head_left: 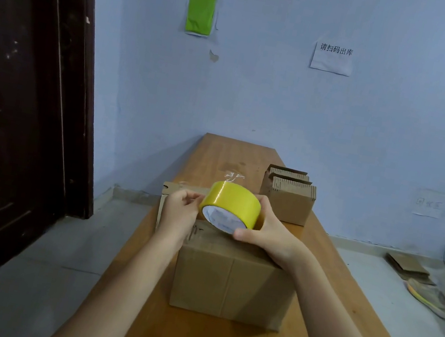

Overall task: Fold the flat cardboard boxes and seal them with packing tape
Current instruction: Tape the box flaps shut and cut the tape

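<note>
Above the folded brown cardboard box [231, 280] on the long wooden table [342, 293], I hold the yellow roll of packing tape [230, 207]. My right hand [269, 233] wraps round its right side, thumb under the rim, so the roll's open core faces me and leans left. My left hand [179, 211], the nearer to the free end, pinches at the roll's left edge. As I judge it, the strip must pull leftward from there, then lie along the top seam.

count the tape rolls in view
1: the yellow tape roll is held above the box, gripped by the right hand, left hand pinching its edge.
</note>
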